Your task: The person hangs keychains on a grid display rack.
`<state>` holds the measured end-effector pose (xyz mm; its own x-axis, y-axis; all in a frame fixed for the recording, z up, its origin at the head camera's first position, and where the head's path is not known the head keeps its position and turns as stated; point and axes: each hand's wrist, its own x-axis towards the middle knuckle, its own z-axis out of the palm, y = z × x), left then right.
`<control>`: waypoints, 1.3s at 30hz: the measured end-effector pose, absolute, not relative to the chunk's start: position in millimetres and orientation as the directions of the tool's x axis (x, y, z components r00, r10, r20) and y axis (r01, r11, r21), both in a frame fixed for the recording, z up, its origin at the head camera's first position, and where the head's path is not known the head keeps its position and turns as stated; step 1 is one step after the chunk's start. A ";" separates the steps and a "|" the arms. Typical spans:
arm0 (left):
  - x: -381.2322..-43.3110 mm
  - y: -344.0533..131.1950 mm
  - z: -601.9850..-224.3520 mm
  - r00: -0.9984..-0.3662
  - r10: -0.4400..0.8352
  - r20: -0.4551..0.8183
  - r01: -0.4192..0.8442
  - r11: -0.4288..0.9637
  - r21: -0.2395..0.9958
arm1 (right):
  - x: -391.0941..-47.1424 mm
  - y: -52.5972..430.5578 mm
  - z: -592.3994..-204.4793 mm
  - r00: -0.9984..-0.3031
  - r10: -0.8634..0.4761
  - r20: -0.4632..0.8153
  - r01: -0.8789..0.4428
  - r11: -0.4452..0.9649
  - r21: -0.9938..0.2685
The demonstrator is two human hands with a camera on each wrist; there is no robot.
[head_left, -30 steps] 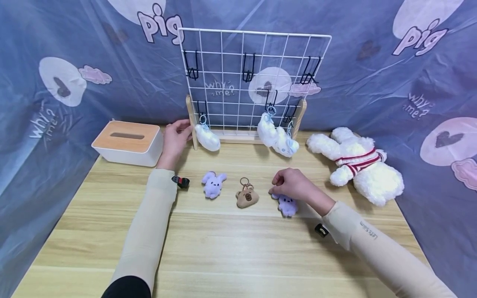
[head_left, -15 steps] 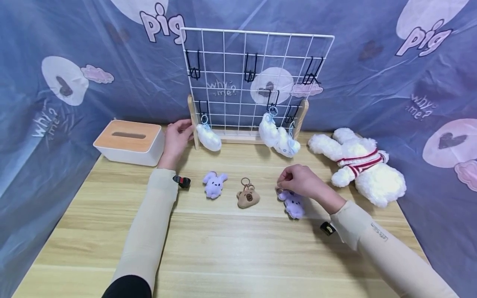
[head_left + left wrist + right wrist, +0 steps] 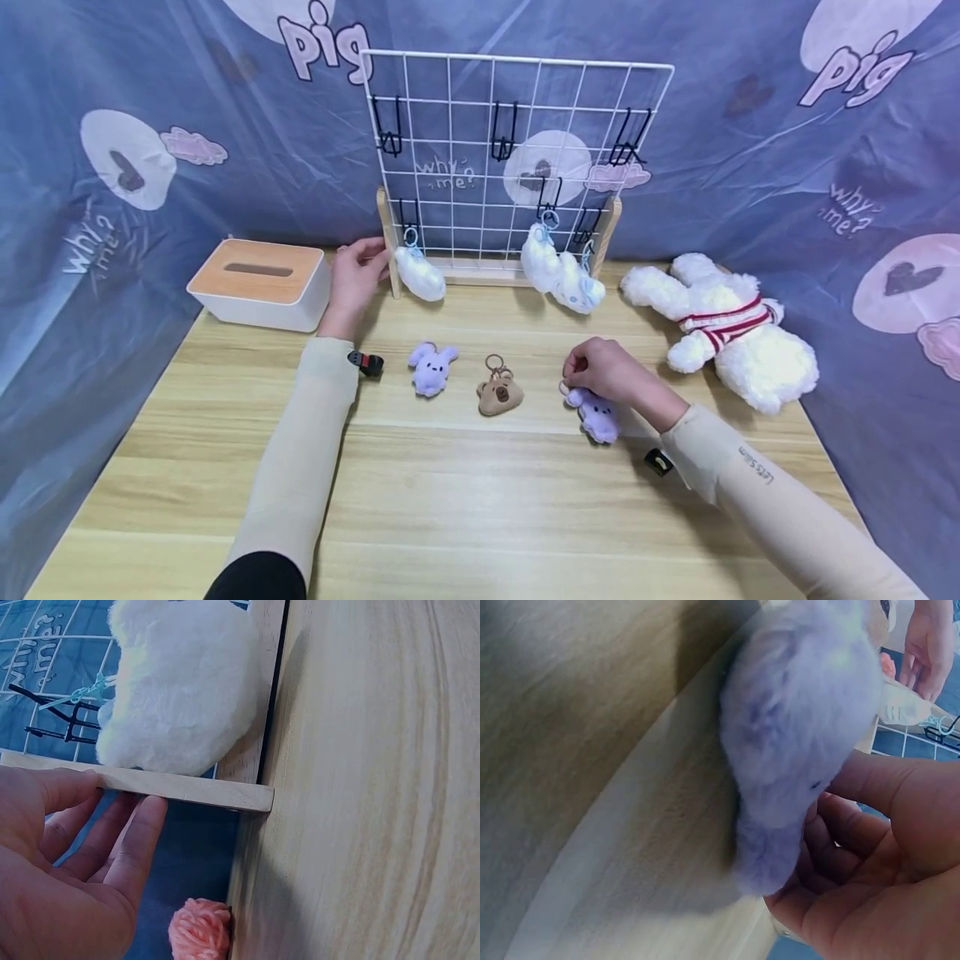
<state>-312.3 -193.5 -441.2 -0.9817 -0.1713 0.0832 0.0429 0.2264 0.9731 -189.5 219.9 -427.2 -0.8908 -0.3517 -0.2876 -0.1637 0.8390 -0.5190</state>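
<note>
My right hand (image 3: 611, 371) pinches a purple bunny plush keychain (image 3: 600, 419) at its ring and ear end, low over the table. In the right wrist view the furry bunny (image 3: 795, 712) hides the fingertips' far side. My left hand (image 3: 356, 275) holds the wooden side post (image 3: 187, 787) of a white wire grid rack (image 3: 517, 60), thumb and fingers on either side of it. A second purple bunny keychain (image 3: 431, 371) and a brown bear keychain (image 3: 500, 396) lie on the table between the hands. White plush keychains (image 3: 422, 275) hang from the rack's lower hooks.
Black hooks (image 3: 502, 146) sit on the upper grid without plush toys. A tissue box (image 3: 262, 308) stands left of my left hand. A large white plush in a striped sweater (image 3: 731, 325) lies at the right. Blue printed cloth (image 3: 150, 67) surrounds the table.
My right hand has drawn the purple bunny a little to the right, and the bunny's ring has come into sight at the fingertips. The left hand stays at the rack's post.
</note>
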 end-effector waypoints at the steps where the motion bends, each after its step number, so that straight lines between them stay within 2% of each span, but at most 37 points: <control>1: -312.5 -193.5 -441.1 -0.981 -0.172 0.085 0.045 0.228 0.973 | -189.5 220.2 -427.1 -0.888 -0.364 -0.281 -0.178 0.836 -0.519; 6: -312.7 -193.4 -440.3 -0.981 -0.176 0.081 0.040 0.225 0.974 | -188.9 222.0 -426.7 -0.886 -0.393 -0.248 -0.219 0.824 -0.523; 12: -312.4 -192.2 -440.9 -0.981 -0.177 0.073 0.032 0.223 0.974 | -188.8 227.3 -425.4 -0.910 -0.344 -0.230 -0.163 0.809 -0.565; 20: -311.7 -192.3 -440.4 -0.983 -0.172 0.069 0.030 0.215 0.976 | -189.5 239.0 -417.9 -0.943 -0.312 -0.117 -0.191 0.793 -0.578; 29: -310.3 -192.4 -440.0 -0.983 -0.168 0.071 0.034 0.212 0.977 | -184.4 250.2 -408.1 -0.978 -0.210 -0.014 -0.153 0.753 -0.640; 39: -310.3 -191.5 -439.0 -0.982 -0.175 0.071 0.032 0.216 0.976 | -178.8 256.9 -392.0 -0.988 -0.152 0.023 -0.123 0.693 -0.710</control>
<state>-310.3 -191.5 -439.0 -0.9821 -0.1747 0.0708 0.0321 0.2155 0.9760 -178.8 256.9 -392.0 -0.9881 -0.1520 0.0230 -0.1232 0.6932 -0.7101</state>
